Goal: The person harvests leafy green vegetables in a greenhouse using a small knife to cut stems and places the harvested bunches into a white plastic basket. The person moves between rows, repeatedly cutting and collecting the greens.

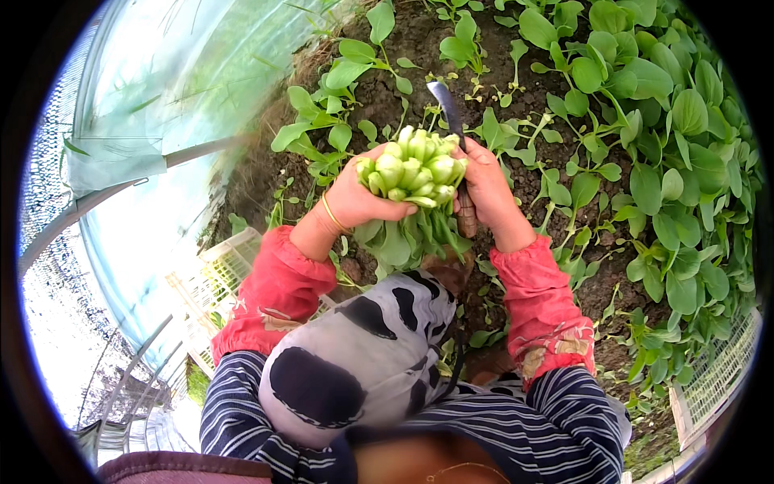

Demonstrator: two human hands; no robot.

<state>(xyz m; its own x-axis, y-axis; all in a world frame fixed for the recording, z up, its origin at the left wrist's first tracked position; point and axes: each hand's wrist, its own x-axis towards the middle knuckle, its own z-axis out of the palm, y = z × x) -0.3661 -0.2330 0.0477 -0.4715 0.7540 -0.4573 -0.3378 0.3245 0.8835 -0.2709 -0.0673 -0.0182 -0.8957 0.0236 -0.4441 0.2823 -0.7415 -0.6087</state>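
My left hand is wrapped around a bunch of leafy greens, pale cut stem ends facing up and leaves hanging down. Against the bunch's right side is my right hand, gripping the brown handle of a curved knife. Its dark blade points up and away from me, over the soil. Some of the right fingers are hidden behind the bunch and the handle.
Leafy green plants grow thickly on the right, with scattered ones in the dark soil ahead. Plastic sheeting and a curved frame tube rise on the left. Pale plastic crates stand at left and lower right.
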